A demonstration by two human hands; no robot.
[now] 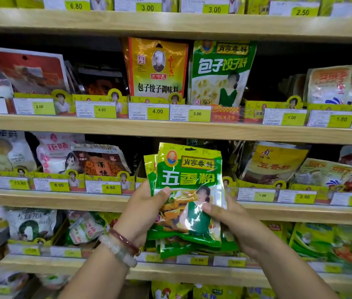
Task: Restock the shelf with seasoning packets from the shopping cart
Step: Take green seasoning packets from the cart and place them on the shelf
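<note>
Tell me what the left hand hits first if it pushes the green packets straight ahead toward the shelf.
Probably nothing right away: the left hand and packets face a dark gap between the orange packet and yellow packet. Depth is unclear.

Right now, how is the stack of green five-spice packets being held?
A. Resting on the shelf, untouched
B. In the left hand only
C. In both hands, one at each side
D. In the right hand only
C: the left hand grips the left edge of the green packets and the right hand grips their right edge, in front of the shelf.
</note>
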